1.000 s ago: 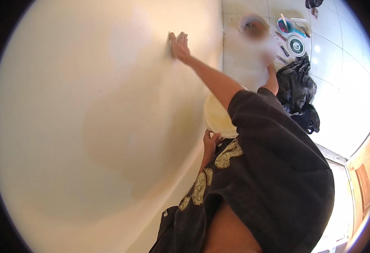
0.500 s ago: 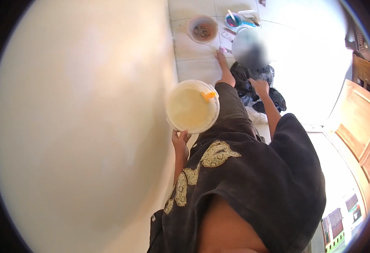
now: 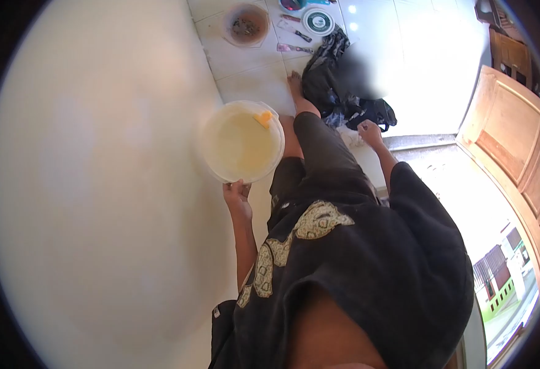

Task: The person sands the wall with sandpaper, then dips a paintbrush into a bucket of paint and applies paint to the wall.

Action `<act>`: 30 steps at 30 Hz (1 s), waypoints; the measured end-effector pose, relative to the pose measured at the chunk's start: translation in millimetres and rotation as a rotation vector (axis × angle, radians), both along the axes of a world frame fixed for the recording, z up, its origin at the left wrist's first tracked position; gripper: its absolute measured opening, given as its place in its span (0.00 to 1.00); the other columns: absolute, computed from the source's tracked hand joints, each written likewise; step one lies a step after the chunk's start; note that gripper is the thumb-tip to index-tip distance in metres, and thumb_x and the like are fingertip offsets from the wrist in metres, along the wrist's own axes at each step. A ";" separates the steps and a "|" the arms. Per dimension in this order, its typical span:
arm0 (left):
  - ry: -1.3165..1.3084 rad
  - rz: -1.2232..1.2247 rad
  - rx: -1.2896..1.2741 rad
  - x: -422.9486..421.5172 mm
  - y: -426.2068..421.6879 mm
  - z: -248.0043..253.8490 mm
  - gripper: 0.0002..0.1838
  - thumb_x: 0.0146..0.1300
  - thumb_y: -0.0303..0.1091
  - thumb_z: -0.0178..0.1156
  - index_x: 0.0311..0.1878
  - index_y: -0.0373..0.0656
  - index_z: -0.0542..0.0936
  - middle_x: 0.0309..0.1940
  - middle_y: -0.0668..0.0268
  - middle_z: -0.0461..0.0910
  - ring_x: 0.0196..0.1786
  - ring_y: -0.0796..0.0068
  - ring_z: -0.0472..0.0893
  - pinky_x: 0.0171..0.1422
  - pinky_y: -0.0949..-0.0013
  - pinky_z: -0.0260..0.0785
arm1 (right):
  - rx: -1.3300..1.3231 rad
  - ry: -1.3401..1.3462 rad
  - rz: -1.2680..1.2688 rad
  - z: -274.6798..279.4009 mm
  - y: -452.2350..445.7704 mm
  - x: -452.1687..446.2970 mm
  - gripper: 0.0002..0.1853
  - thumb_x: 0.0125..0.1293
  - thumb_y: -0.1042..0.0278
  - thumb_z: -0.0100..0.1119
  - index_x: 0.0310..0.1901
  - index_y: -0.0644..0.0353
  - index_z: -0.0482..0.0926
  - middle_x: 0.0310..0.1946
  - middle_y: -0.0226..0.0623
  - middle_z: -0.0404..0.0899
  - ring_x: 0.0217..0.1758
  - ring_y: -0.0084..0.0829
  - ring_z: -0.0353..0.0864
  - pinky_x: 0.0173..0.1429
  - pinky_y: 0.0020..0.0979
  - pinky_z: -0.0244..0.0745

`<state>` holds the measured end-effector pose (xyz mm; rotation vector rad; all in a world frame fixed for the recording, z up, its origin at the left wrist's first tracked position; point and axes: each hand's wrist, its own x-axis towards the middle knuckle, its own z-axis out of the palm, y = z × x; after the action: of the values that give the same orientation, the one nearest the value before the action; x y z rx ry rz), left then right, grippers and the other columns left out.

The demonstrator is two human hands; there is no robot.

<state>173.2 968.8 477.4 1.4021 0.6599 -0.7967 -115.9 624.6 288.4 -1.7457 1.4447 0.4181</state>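
My left hand (image 3: 237, 193) grips the near rim of a white bucket (image 3: 242, 142), which holds a pale yellowish substance. An orange object (image 3: 263, 119) rests at the bucket's right inner edge. To the left of the bucket rises the pale wall (image 3: 110, 154). My right hand (image 3: 369, 131) is out to the right of my legs, fingers curled in, close to the dark bag or cloth on the floor; I see nothing in it.
On the tiled floor stand a round tub (image 3: 246, 26) with dark bits inside, a round lid (image 3: 318, 22), scrapers (image 3: 294, 48) and a crumpled black plastic bag (image 3: 323, 77). A wooden door (image 3: 510, 123) is at the right, beside a doorway.
My right hand has left the wall and moved down to my right side, its fingers now curled. The bucket in my left hand has shifted left in view and shows fully.
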 end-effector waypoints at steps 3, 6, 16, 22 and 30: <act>-0.007 0.017 -0.008 0.7 -4.2 11.1 0.25 0.54 0.28 0.57 0.57 0.43 0.66 0.51 0.65 0.71 0.52 0.68 0.75 0.56 0.65 0.69 | -0.141 -0.074 0.120 9.0 15.6 -20.5 0.12 0.62 0.61 0.55 0.31 0.62 0.77 0.19 0.35 0.79 0.19 0.25 0.78 0.25 0.30 0.73; 0.014 0.015 0.020 8.1 -12.8 33.0 0.23 0.55 0.27 0.57 0.55 0.43 0.67 0.48 0.66 0.73 0.50 0.70 0.77 0.53 0.65 0.71 | 0.038 0.007 0.067 51.2 20.8 -49.0 0.15 0.63 0.58 0.56 0.31 0.65 0.77 0.18 0.38 0.78 0.19 0.24 0.78 0.22 0.28 0.71; -0.020 -0.195 0.084 33.6 15.7 38.1 0.29 0.54 0.27 0.56 0.61 0.40 0.63 0.55 0.63 0.69 0.52 0.68 0.75 0.53 0.66 0.71 | 0.155 0.400 -0.241 15.6 41.1 -69.2 0.32 0.53 0.41 0.62 0.46 0.66 0.79 0.43 0.50 0.80 0.52 0.43 0.77 0.57 0.38 0.70; -0.056 -0.148 0.098 23.5 27.7 6.7 0.30 0.53 0.29 0.56 0.62 0.40 0.63 0.56 0.62 0.68 0.55 0.66 0.73 0.57 0.64 0.69 | 0.056 0.237 -1.021 -130.7 52.3 -6.3 0.43 0.49 0.37 0.65 0.58 0.65 0.71 0.53 0.49 0.74 0.61 0.42 0.71 0.62 0.39 0.66; -0.011 -0.195 0.218 9.6 -7.3 9.0 0.28 0.52 0.31 0.56 0.60 0.41 0.65 0.54 0.62 0.71 0.52 0.68 0.75 0.55 0.65 0.70 | 0.010 0.046 -1.155 -171.2 -6.1 -6.5 0.27 0.57 0.47 0.59 0.46 0.66 0.77 0.37 0.50 0.81 0.45 0.46 0.80 0.52 0.41 0.72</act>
<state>182.8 961.5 486.4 1.6874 0.6220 -0.8899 -122.3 618.4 117.2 -0.6548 2.1681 -0.1646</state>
